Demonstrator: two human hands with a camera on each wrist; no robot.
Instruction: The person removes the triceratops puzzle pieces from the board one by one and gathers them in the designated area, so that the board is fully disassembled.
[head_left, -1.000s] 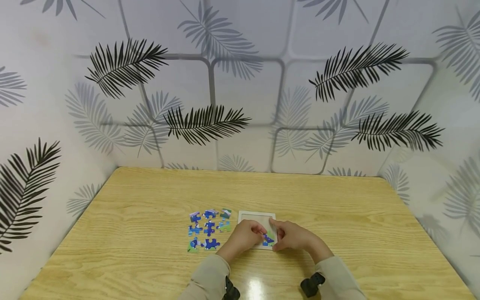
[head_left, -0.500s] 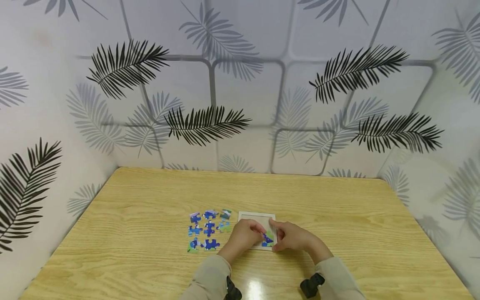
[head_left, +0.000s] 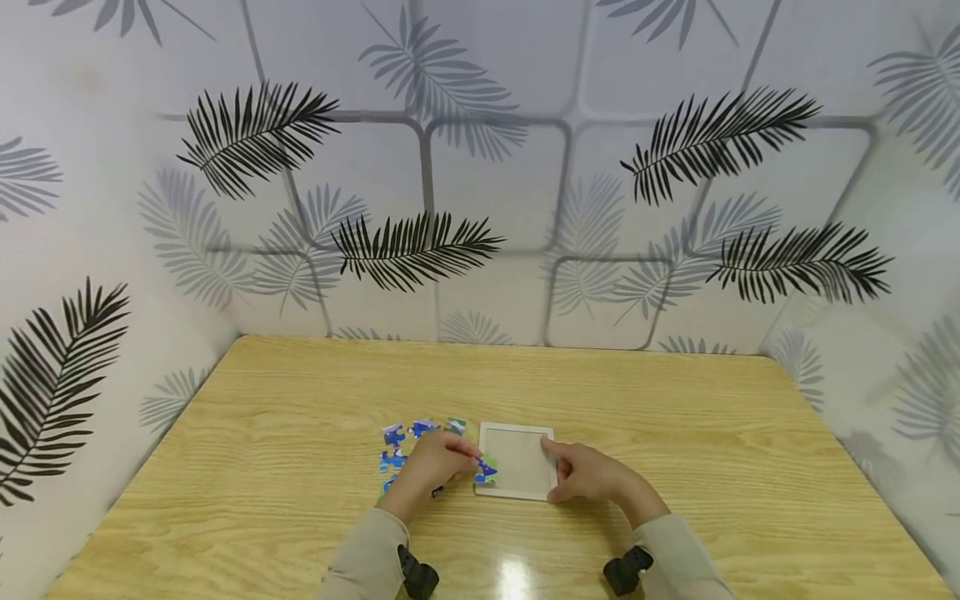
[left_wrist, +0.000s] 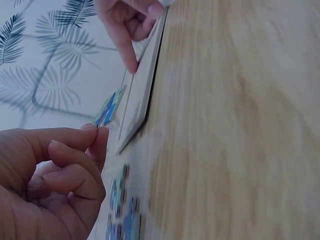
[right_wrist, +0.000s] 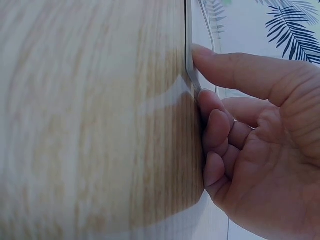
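My left hand (head_left: pixel 430 468) pinches a blue and green jigsaw piece (head_left: pixel 487 471) between thumb and index finger. In the left wrist view, this piece (left_wrist: pixel 109 108) is raised and tilted above the left end of the pale puzzle tray (left_wrist: pixel 145 97). From above, the tray (head_left: pixel 513 495) shows a raised border and a bare beige inside. My right hand (head_left: pixel 596 478) grips its right side, the thumb at the near right corner and the index finger further up that edge. In the right wrist view, the other fingers (right_wrist: pixel 218 127) are curled beside the tray.
Several loose jigsaw pieces (head_left: pixel 393 434) lie on the wooden table (head_left: pixel 300 433) left of the tray. My left hand and forearm cover some of them. Behind the table stands a leaf-patterned wall (head_left: pixel 487 183).
My left hand has lifted the jigsaw piece from the lower right of the tray and carried it left to the tray's left side. The right hand stays on the tray.
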